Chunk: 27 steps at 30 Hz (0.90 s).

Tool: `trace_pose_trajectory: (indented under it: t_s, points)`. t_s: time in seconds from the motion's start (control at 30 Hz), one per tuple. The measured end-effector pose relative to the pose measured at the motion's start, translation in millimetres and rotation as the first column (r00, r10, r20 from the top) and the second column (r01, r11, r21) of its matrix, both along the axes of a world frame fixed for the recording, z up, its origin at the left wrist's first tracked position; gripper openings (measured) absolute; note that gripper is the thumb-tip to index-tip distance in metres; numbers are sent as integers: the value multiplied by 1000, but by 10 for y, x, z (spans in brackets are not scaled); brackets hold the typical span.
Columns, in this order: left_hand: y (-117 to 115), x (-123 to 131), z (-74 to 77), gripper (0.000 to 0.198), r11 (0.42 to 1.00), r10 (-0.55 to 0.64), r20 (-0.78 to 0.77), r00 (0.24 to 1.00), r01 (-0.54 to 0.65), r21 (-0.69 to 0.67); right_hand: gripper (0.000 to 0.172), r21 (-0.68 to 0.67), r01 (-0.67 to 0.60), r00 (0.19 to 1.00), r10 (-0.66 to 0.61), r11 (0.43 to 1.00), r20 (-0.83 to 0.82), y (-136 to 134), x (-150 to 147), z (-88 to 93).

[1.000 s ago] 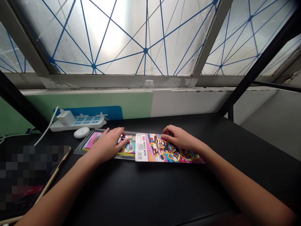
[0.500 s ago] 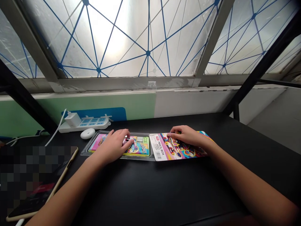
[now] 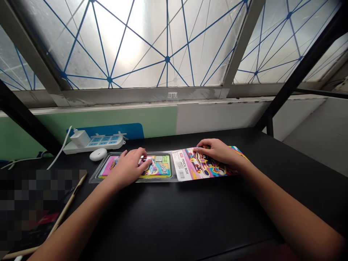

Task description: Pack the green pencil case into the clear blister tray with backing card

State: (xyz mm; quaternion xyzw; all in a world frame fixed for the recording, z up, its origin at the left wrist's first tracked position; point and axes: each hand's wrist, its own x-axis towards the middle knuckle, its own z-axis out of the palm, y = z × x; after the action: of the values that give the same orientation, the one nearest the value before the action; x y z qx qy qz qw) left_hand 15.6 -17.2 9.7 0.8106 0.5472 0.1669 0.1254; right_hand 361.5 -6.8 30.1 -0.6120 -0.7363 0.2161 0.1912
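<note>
A clear plastic tray (image 3: 94,176) lies flat on the black table, with a colourful, cartoon-printed pencil box (image 3: 164,168) in it. My left hand (image 3: 127,166) rests over the box, fingers apart and touching its top. To the right, overlapping the tray's end, is a bright printed card (image 3: 183,165) marked "PENCIL BOX", with a barcode. My right hand (image 3: 217,150) grips the card by its far edge, thumb on the printed face and fingers at the edge. The hand covers part of the card's print.
A white power strip (image 3: 94,145) with a plugged-in charger (image 3: 80,138) stands by the wall. In front of it sits a white round case (image 3: 98,154). A tablet-like device with a tan edge (image 3: 66,209) lies at the left, partly blurred. Black frame bars slant down on both sides.
My right hand has moved slightly away from me, and the card has tilted a little with it. My left hand stays on the pencil box. The whole view has shifted slightly.
</note>
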Motion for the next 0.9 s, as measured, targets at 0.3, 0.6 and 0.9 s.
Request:
trace_pose_trajectory:
  t_s: [0.3,0.6,0.9]
  points:
    - [-293,338,44,30,992,26,429,903,30,-123,41,-41,17,998,-20,999,-52,-112,-387,-200]
    - [-15,81,109,31,980,93,937,337,136,-146,44,-84,-49,998,46,995,-34,-5,-191,-190]
    - [157,8,-111,42,961,275,955,113,-47,-272,52,-194,-138,990,132,971,-43,98,96,-136]
